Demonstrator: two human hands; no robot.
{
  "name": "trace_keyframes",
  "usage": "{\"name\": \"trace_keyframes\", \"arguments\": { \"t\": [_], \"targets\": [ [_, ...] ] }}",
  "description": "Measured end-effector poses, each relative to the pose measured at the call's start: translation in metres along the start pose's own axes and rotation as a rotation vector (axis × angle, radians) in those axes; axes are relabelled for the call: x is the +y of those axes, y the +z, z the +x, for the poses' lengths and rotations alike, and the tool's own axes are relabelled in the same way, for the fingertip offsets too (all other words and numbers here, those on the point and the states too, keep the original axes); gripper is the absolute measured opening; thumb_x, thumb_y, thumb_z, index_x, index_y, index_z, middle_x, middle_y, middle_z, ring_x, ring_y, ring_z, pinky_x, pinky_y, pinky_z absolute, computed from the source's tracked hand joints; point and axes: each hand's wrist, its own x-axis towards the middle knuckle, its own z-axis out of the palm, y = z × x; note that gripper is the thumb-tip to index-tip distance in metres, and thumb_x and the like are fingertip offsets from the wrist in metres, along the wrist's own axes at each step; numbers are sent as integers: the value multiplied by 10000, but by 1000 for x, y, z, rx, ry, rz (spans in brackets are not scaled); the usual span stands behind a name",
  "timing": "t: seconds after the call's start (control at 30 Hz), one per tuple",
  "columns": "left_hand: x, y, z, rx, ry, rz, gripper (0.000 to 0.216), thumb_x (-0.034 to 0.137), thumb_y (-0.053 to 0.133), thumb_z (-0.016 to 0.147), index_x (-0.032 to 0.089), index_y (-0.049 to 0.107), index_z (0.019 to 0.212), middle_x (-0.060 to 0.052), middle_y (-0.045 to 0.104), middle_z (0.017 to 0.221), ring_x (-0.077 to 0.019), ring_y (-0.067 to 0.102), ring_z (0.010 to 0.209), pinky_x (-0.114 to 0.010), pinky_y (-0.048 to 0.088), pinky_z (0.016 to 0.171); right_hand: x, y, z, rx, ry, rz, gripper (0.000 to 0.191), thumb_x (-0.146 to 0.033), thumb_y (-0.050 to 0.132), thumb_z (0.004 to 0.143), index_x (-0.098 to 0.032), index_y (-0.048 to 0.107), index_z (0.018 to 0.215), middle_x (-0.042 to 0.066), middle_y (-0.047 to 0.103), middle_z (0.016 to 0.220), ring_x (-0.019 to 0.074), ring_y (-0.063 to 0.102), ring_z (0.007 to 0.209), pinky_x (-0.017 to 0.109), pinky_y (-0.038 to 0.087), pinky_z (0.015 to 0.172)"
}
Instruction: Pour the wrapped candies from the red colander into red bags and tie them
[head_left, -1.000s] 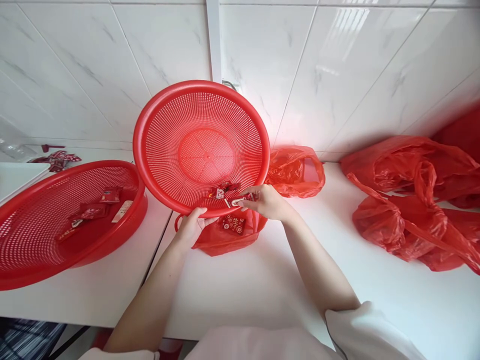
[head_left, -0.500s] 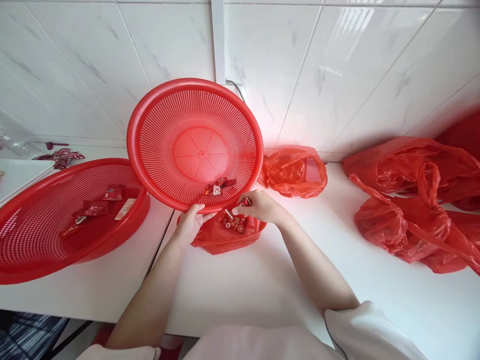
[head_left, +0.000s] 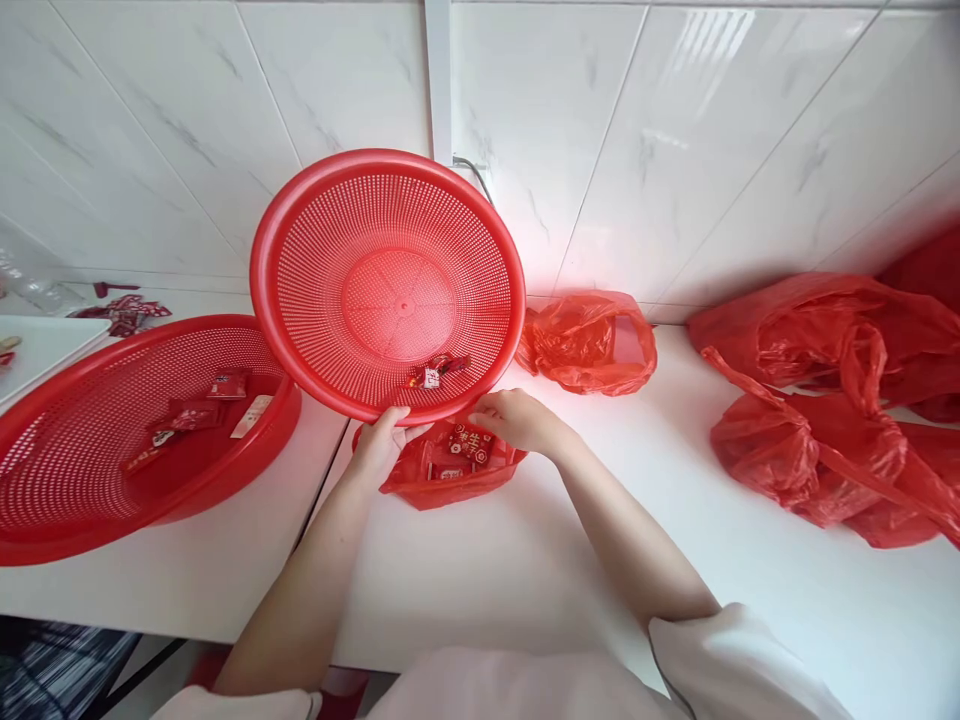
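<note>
The tilted colander [head_left: 387, 280] you see is bright red all over, pierced with a fine grid of small holes and a plain disc at its centre. The second colander [head_left: 112, 440] beside it is the same red with the same perforated pattern. The wrapped sweets [head_left: 439, 368] show dark red with white marks. The small bag [head_left: 450, 470] is translucent red; the packets inside carry white characters. The other plastic bags [head_left: 810, 400] are glossy red. The counter [head_left: 525, 580] is plain white, the wall tiles [head_left: 675, 130] white with faint grey veining.
</note>
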Motion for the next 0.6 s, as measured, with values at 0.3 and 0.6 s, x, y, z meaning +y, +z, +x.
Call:
{"name": "trace_keyframes", "arguments": {
  "t": [0.3, 0.6],
  "targets": [
    [-5, 9, -10, -128, -84, 46, 159, 192, 661, 735, 171, 669, 892, -48, 707, 939, -262, 633, 1040, -460, 529, 915, -8, 6, 5, 324, -269, 88, 218, -291, 469, 940, -181, 603, 1072, 72, 679, 1035, 159, 634, 906, 276, 479, 815],
    [-10, 13, -16, -209, -166, 62, 264, 166, 625, 755, 192, 670, 1014, -55, 681, 1124, -271, 622, 1080, -433, 549, 895, 0, 24, 12, 152, -273, -244, 740, -610, 461, 877, -82, 422, 1395, 219, 559, 1300, 351, 471, 1267, 619, 80, 1124]
  ]
}}
